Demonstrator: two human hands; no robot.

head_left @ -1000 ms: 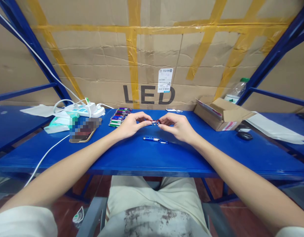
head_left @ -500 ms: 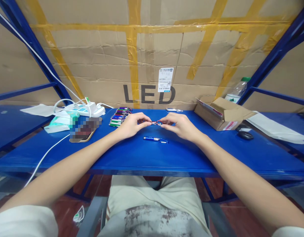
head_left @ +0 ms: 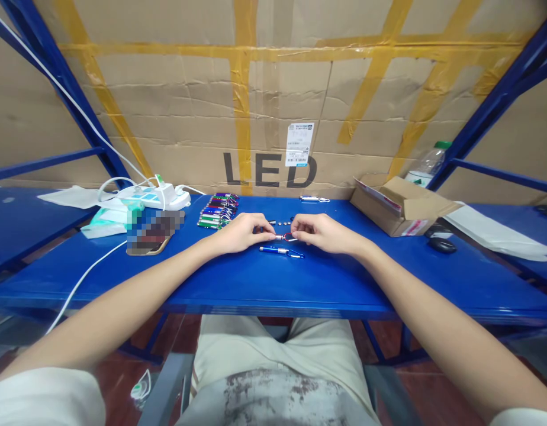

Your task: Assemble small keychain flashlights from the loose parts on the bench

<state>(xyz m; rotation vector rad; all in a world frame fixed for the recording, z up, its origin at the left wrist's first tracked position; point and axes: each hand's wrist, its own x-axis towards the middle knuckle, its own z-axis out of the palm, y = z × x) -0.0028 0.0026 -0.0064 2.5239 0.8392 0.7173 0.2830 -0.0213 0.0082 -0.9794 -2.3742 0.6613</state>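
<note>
Between my two hands, just above the blue table [head_left: 238, 284], is a small red penlight [head_left: 279, 237] with a carabiner clip. My left hand [head_left: 244, 232] pinches the penlight's body, while my right hand [head_left: 323, 232] pinches the clip end; the fingers hide much of it. Nearer to me a blue penlight [head_left: 273, 251] with its clip lies flat. Behind the fingers are several tiny round silvery pieces [head_left: 285, 223] in a row, with a small dark piece [head_left: 272, 222] at their left. Left of my left hand, several coloured penlights [head_left: 215, 212] lie in a stack-like row.
Another penlight [head_left: 309, 199] lies at the back by the cardboard wall [head_left: 189, 130]. At left are a phone [head_left: 155, 234], a power strip [head_left: 167, 195] and a white cable. An open cardboard box [head_left: 402, 207], a black mouse [head_left: 442, 244] and a bottle [head_left: 427, 165] stand right.
Both hands have come slightly nearer to me with the red penlight, close to the blue one. The row of tiny silvery pieces behind them now shows.
</note>
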